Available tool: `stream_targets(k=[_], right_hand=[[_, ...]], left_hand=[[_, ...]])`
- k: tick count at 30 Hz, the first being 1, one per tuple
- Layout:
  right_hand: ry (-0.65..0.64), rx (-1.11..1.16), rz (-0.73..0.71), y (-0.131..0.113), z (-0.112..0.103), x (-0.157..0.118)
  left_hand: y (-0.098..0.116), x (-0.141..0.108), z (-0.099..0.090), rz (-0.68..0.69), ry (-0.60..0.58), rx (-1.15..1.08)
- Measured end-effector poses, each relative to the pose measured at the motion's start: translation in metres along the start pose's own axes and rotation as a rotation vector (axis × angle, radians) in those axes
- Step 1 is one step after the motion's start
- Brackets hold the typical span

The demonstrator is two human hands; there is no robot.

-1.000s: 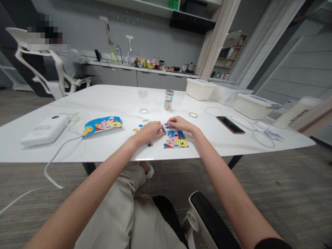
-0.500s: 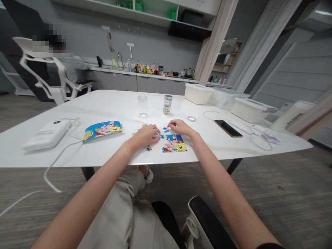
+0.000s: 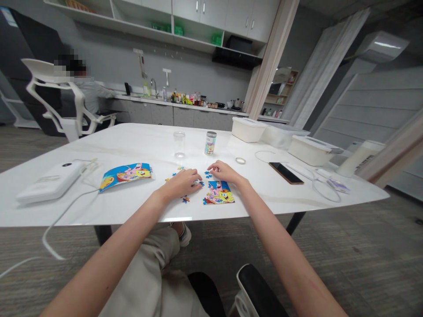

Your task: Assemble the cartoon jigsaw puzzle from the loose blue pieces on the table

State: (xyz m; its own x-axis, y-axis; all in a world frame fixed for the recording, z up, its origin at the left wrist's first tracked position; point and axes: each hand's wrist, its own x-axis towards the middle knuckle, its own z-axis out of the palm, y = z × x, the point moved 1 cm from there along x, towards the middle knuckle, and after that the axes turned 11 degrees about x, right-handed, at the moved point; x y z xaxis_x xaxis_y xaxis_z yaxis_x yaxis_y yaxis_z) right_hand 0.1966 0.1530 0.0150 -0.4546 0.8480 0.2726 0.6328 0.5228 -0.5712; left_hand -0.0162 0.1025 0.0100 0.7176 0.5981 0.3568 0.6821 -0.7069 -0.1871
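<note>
A partly joined cartoon puzzle (image 3: 218,193) lies flat near the table's front edge. Loose blue pieces (image 3: 208,175) sit just above it, by the fingertips of my right hand (image 3: 223,171), whose fingers are curled together; what they hold, if anything, is too small to name. My left hand (image 3: 182,182) rests over more loose pieces (image 3: 185,199), its fingers bent and partly hiding them; whether it grips one is unclear. To the left lies a curved picture sheet (image 3: 127,176) with the same cartoon. Behind stand a clear jar (image 3: 179,145) and a printed can (image 3: 210,143).
A white device (image 3: 49,182) with a cable is at the left. On the right are a metal ring lid (image 3: 240,161), a phone (image 3: 286,173), cables, lidded boxes (image 3: 247,130) and a white bottle (image 3: 360,158). A person sits at the far left beyond the table.
The camera view has tilted up, so the table sits lower in the picture. Both hands remain at nearly the same places over the pieces.
</note>
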Motion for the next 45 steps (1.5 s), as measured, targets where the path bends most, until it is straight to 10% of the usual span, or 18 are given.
stream_targets(k=[24, 33, 45], right_hand=[[0.0, 0.033, -0.002, 0.006, 0.011, 0.008], [0.015, 0.047, 0.068, 0.009, 0.01, 0.008], [0.024, 0.074, 0.056, 0.01, 0.007, 0.006]], left_hand=[[0.003, 0.001, -0.002, -0.008, -0.043, 0.011], [-0.016, -0.006, -0.012, -0.261, 0.091, 0.249], [-0.013, -0.005, -0.007, -0.153, 0.063, 0.02]])
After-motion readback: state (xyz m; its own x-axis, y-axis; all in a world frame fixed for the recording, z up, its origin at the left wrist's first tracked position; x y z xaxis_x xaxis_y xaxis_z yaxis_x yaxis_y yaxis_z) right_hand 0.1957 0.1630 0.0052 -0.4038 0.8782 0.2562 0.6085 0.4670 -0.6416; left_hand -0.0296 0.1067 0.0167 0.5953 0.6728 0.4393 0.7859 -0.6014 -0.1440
